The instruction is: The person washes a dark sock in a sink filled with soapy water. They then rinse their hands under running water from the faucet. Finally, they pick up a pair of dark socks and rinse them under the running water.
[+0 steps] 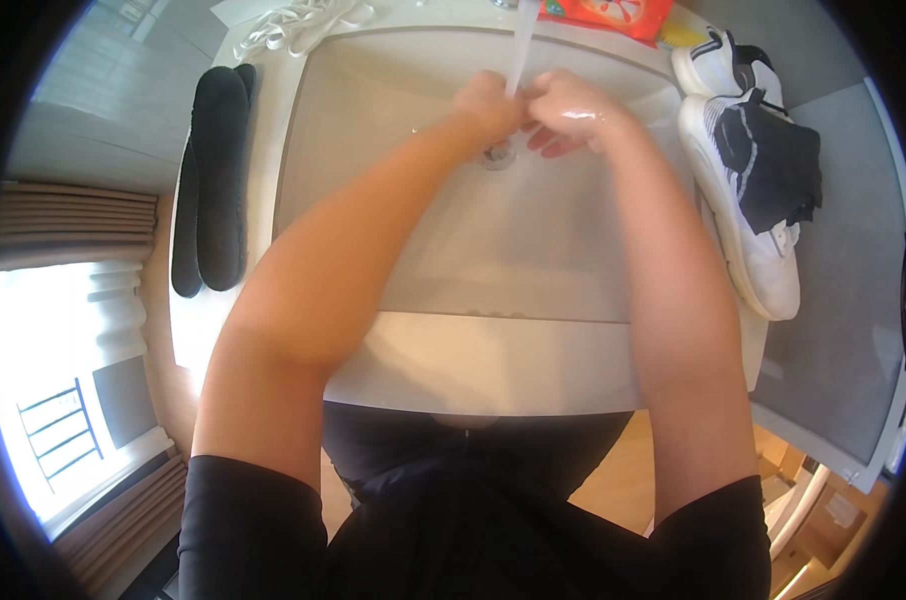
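My left hand (490,105) is curled under the running water (524,45) over the sink basin (498,255). Whether it holds anything is hidden by its own fingers and the blur. Right beside it, on the other side of the stream, is my right hand (573,109), wet and shiny at the thumb side. Its lower fingers hang apart, and nothing shows in them. The fingertips of both hands meet or nearly meet where the water falls. Just below them sits the round drain (499,156).
Two black insoles (223,180) lie on the left counter. White shoelaces (303,22) are heaped at the back left. An orange-red package (625,16) lies behind the basin. White sneakers (768,277) stand on the right, with a dark cloth (783,165) over the nearer one.
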Demonstrator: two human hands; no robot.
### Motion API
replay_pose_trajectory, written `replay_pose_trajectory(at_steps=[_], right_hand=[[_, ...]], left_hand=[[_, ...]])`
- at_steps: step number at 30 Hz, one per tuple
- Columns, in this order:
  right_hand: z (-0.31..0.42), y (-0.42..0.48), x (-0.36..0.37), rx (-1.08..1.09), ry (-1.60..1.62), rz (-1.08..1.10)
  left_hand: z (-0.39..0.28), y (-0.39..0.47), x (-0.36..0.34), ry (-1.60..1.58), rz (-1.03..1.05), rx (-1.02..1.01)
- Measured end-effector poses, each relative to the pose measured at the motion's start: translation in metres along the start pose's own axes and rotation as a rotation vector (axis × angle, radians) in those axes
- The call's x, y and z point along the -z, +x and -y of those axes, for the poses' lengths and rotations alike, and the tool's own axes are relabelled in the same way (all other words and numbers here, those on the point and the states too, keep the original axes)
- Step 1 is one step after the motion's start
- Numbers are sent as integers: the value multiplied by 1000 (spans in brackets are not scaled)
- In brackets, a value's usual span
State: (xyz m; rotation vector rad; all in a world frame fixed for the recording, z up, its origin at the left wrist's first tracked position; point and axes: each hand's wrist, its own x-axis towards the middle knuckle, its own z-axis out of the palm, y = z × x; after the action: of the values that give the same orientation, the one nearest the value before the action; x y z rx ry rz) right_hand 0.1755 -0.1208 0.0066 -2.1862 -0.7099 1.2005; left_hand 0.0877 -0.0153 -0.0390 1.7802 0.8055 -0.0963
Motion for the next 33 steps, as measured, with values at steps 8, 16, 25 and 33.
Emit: replay_pose_trajectory(at_steps=[8,16,25,33], right_hand=[[-3,7,-2,118,335,29],[-10,21,-14,159,670,118],[-5,20,-27,77,570,203],[-4,20,-27,141,802,387]], left_hand=[[-2,17,9,472,-139,-155],[-22,-10,17,505,-236,-132],[-9,-18,22,698,-249,-239],[-25,-28,33,-315,4,113]])
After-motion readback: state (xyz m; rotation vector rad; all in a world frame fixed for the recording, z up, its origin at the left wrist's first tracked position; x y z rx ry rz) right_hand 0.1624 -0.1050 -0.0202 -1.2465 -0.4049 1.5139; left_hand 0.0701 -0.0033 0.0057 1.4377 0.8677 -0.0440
